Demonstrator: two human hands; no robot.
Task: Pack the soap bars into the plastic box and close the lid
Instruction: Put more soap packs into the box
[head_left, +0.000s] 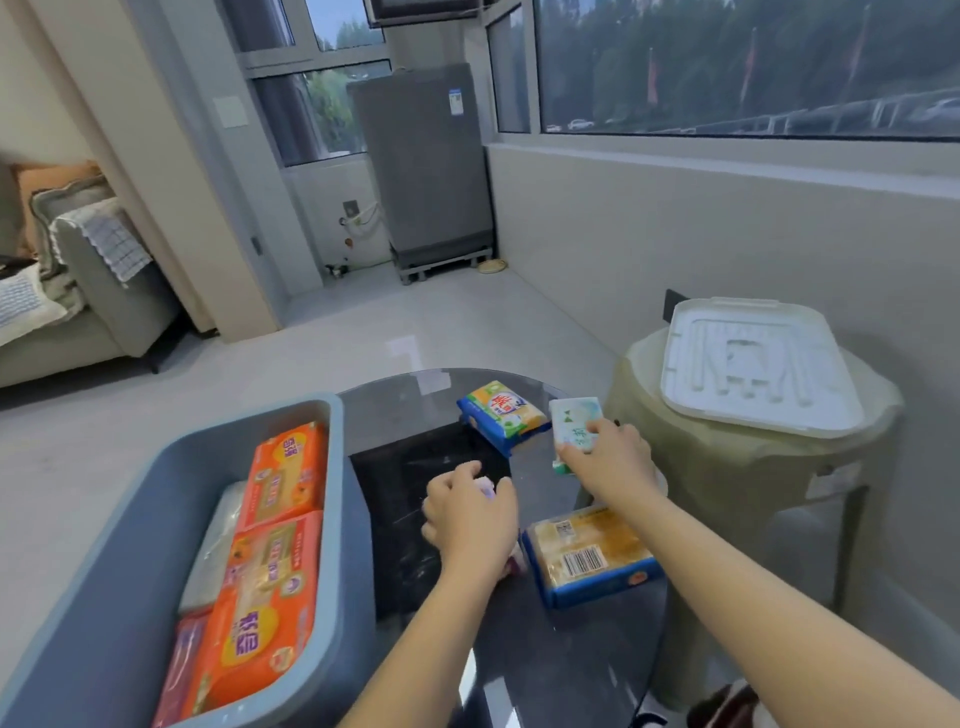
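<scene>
A grey-blue plastic box (337, 467) stands at the left of the dark round table (571, 649). Inside lie two orange soap packs (275, 525), a pale wrapped pack (215, 545) and a reddish one (182, 670). My left hand (470, 512) is closed over a small purple-white soap pack (511, 564) on the table, mostly hidden under it. My right hand (605, 457) grips a white and green soap bar (571, 421). A blue-yellow pack (501, 413) lies at the far edge. Another blue pack (589, 553), barcode up, lies between my forearms. The white lid (753, 364) rests on a stool.
The beige plastic stool (727, 467) stands right of the table, against the wall. A grey sofa (93, 291) is at the far left. A grey appliance (423, 161) stands by the windows at the back. Open floor lies beyond the table.
</scene>
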